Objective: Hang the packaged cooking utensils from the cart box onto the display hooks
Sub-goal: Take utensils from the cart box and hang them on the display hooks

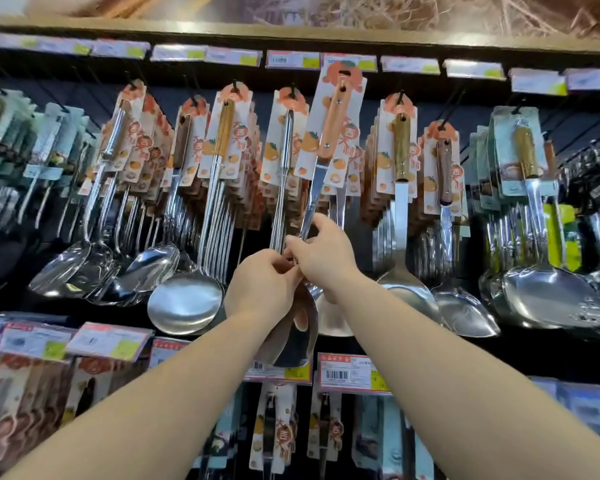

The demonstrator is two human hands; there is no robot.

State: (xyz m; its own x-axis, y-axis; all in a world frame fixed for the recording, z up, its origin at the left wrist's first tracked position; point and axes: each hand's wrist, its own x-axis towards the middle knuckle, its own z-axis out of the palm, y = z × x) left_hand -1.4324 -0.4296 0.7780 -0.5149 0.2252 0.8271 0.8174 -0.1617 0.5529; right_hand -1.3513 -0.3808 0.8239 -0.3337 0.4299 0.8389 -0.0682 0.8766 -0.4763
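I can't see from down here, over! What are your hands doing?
Both hands gripping spatula shaft. Card raised toward hook, not yet on. Hung ladles crowd alongside.

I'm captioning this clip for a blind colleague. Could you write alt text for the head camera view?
Both hands, left hand and right hand, grip the steel shaft of a packaged utensil, raising its orange card toward a display hook. Rows of carded ladles and spatulas hang around it, under price tags.
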